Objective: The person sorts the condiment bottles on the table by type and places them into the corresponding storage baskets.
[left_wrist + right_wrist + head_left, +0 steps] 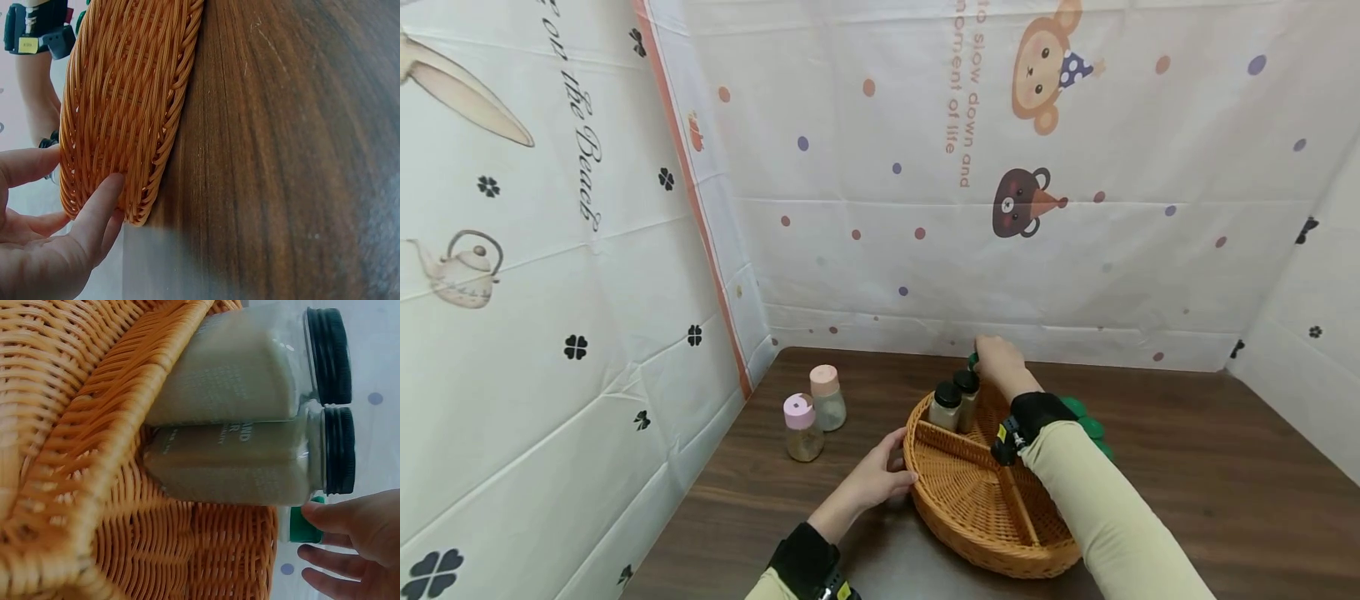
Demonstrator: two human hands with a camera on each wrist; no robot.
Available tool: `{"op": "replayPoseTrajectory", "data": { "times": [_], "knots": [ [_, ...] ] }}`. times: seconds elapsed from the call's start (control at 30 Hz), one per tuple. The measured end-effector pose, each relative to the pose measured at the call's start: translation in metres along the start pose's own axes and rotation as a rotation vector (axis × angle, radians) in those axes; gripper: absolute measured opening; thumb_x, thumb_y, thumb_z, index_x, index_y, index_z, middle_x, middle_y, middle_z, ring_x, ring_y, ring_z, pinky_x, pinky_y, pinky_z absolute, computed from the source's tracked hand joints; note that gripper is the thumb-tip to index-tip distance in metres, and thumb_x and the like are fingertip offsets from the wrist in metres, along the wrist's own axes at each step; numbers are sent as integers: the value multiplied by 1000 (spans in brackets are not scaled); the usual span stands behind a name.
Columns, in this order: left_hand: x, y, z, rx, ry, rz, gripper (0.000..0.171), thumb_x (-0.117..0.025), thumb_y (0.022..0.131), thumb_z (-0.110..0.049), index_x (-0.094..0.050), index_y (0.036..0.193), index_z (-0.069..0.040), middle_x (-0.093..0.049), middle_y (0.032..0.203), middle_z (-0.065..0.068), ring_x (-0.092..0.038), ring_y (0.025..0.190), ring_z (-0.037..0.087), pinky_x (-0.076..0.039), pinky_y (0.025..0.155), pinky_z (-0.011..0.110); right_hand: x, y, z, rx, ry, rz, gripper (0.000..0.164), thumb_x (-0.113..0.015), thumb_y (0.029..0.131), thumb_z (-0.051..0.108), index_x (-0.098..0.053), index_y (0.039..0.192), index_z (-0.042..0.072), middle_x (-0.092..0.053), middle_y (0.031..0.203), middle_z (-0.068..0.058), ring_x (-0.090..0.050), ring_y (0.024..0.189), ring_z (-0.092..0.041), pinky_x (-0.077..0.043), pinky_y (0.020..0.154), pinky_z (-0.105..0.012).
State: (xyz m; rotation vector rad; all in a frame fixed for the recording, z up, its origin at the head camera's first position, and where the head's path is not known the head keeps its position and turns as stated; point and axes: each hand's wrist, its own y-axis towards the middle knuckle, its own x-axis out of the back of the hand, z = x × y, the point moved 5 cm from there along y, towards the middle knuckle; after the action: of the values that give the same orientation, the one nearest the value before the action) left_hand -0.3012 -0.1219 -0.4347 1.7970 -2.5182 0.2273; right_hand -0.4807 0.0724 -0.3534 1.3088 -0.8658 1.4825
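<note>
A round wicker basket with woven dividers stands on the brown table. My left hand holds its left side, fingers against the outer wall and at the rim. Two clear jars with black lids stand side by side in the far left compartment; pale contents show in the nearer jar. At the basket's far side, my right hand pinches a green-capped bottle by its cap. The black-lidded jars and basket wall hide most of that bottle.
Left of the basket stand two shakers, one with a pink cap and one with a lilac cap. Several green lids show beyond my right forearm, partly covered by it. Printed white cloth hangs behind the table.
</note>
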Motion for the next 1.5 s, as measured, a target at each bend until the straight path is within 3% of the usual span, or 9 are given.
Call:
{"op": "replayPoseTrajectory", "data": {
  "times": [0.13, 0.4, 0.67, 1.07, 1.5],
  "knots": [
    [-4, 0, 0, -11, -13, 20, 74, -58, 96, 5, -19, 158, -3, -18, 162, 28, -35, 143, 49, -56, 98, 49, 3, -3, -4, -22, -24, -20, 22, -70, 92, 9, -60, 109, -2, -66, 97, -19, -66, 88, -32, -56, 69, -42],
    [-3, -3, -2, -9, -7, 13, 75, -58, 95, 5, -18, 158, -2, -16, 163, 29, -34, 143, 49, -55, 98, 50, 14, -8, -9, -32, 36, -79, 37, -66, 95, 10, -57, 128, -4, -67, 111, -24, -66, 97, -36, -57, 77, -46],
    [-2, -2, 1, -2, -13, 4, 75, -58, 95, 5, -19, 158, -3, -16, 162, 29, -35, 142, 49, -57, 96, 47, 31, -19, -15, -35, 114, -114, 37, -63, 98, 13, -55, 129, -5, -65, 116, -27, -66, 102, -38, -57, 81, -48],
    [-3, -2, -1, 8, 21, -2, 75, -59, 94, 5, -20, 158, -3, -16, 163, 29, -34, 143, 49, -57, 96, 46, 47, -41, -28, -7, 145, -240, 38, -65, 97, 15, -54, 129, -4, -64, 116, -28, -65, 102, -40, -56, 80, -49],
    [-3, -2, -1, 16, 34, 2, 76, -59, 95, 4, -18, 158, -4, -14, 163, 29, -32, 144, 50, -56, 98, 48, 63, -61, -33, -11, 187, -309, 42, -64, 97, 17, -54, 133, -2, -63, 120, -27, -65, 101, -38, -57, 77, -47]
  ]
}}
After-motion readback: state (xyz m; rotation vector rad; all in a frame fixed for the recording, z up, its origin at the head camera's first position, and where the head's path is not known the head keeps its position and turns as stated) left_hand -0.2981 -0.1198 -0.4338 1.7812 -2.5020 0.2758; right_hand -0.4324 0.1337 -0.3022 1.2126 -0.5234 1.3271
